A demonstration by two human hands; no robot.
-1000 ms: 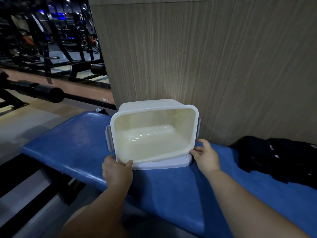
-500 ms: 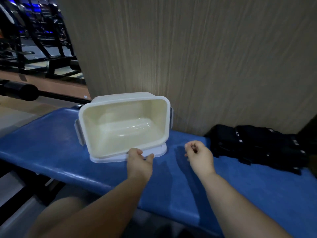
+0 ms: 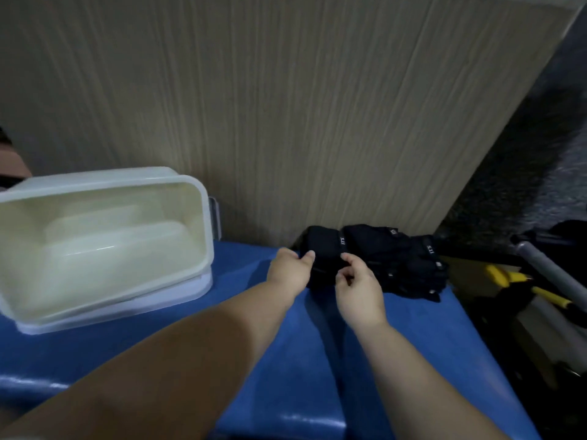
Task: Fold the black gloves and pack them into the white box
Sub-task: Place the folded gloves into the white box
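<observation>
1. A blue padded tabletop (image 3: 413,344) runs left to right in front of a wood-grain wall (image 3: 317,122).
2. A white rectangular plastic box (image 3: 104,249) sits on the tabletop's left part. It is empty, its mouth is tipped toward me, and it is well to the left of both hands.
3. A heap of black fabric gloves (image 3: 390,258) lies to the right against the wall, with its long axis running along the wall.
4. My left hand (image 3: 287,269) and right hand (image 3: 360,285) each pinch the heap's left end. The left hand is nearer the box, so I judge that packing will move leftward.
</observation>
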